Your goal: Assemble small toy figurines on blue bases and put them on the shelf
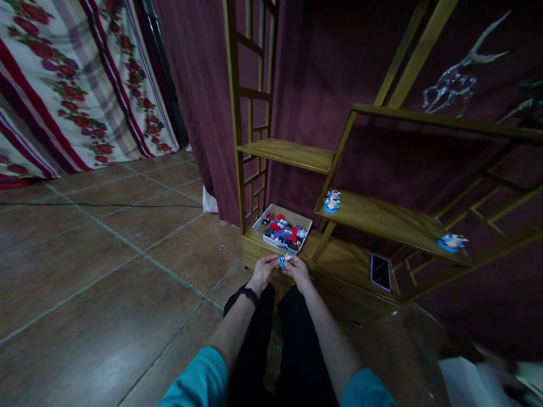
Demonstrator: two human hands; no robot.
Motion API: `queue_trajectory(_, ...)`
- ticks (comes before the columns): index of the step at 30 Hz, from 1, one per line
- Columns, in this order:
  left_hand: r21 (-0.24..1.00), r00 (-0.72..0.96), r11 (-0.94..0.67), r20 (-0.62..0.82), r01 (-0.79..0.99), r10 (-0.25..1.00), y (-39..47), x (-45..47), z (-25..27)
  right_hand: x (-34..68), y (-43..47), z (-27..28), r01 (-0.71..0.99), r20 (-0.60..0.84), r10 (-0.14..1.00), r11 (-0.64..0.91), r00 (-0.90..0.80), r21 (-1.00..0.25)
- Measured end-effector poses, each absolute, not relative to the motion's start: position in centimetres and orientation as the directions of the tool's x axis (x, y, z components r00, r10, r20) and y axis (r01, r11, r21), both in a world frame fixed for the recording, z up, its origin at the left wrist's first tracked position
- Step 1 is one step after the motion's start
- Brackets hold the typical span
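Blue figurine [282, 262] (whitish top) pinched by left hand [262, 271], right hand [299, 271], fingers [272, 259] nearly closed.

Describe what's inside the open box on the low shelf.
The box holds a jumbled pile of small pieces, with red, purple, black and white showing. Whatever lies beneath the top layer is covered.

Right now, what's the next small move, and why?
Probably raise the small figurine toward the shelf above the phone: left hand and right hand both hold it by the box, and similar blue figurines stand near that shelf's ends.
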State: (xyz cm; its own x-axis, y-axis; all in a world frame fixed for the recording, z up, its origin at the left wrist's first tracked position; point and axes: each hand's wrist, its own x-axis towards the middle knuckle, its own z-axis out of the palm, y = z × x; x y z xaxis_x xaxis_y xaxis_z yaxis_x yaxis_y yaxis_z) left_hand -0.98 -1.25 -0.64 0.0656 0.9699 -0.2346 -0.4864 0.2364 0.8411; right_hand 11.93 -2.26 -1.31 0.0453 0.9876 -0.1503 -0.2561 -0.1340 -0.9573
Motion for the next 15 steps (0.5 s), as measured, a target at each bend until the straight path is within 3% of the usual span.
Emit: queue_trajectory(15,0.816,0.069,0.265,-0.268,-0.514,0.961,-1.28,-1.15,-0.84,11.64,-2.20,-1.80,-0.198,-0.119,0.989,-0.100,0.087,-0.975)
